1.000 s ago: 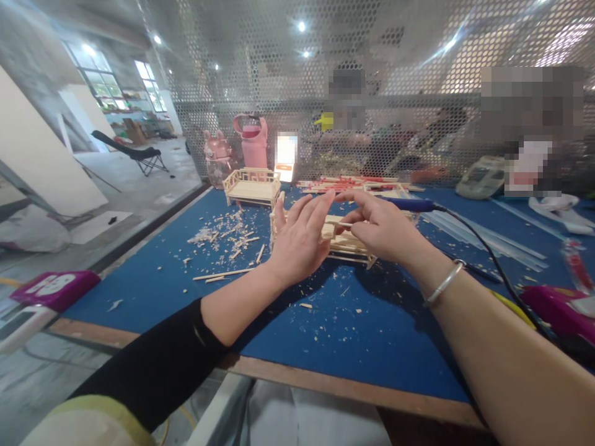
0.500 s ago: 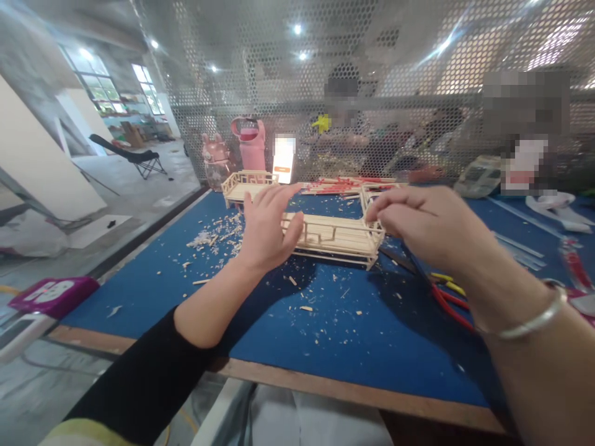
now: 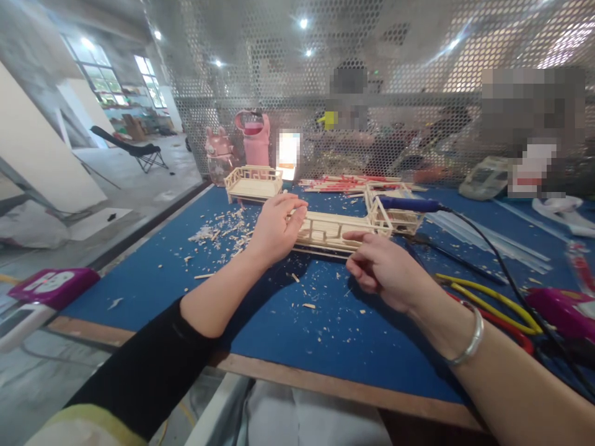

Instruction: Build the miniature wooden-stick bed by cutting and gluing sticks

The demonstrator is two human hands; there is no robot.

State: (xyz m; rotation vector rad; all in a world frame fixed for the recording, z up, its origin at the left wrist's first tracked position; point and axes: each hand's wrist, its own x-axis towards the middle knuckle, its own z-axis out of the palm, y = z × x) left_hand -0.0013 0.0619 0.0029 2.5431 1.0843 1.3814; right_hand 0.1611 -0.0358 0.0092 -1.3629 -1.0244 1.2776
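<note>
A small wooden model bed [image 3: 334, 228] made of thin sticks stands on the blue table mat [image 3: 279, 322]. My left hand [image 3: 277, 227] is curled round the bed's left end and grips it. My right hand [image 3: 383, 271] lies just in front of the bed's right half, its forefinger stretched out and touching the front rail, the other fingers loosely bent, nothing in it. A silver bangle sits on that wrist.
A second finished model bed [image 3: 253, 183] stands at the back left, near pink bottles [image 3: 255, 137]. Wood chips [image 3: 223, 230] litter the mat. A blue-handled corded tool [image 3: 409, 204] rests on another frame behind. Yellow and red pliers [image 3: 488, 308] lie right. Perforated screen behind, people beyond.
My right hand let go of the bed's right end and dropped in front of it. The left hand closed round the left end. The blue-handled tool lies behind.
</note>
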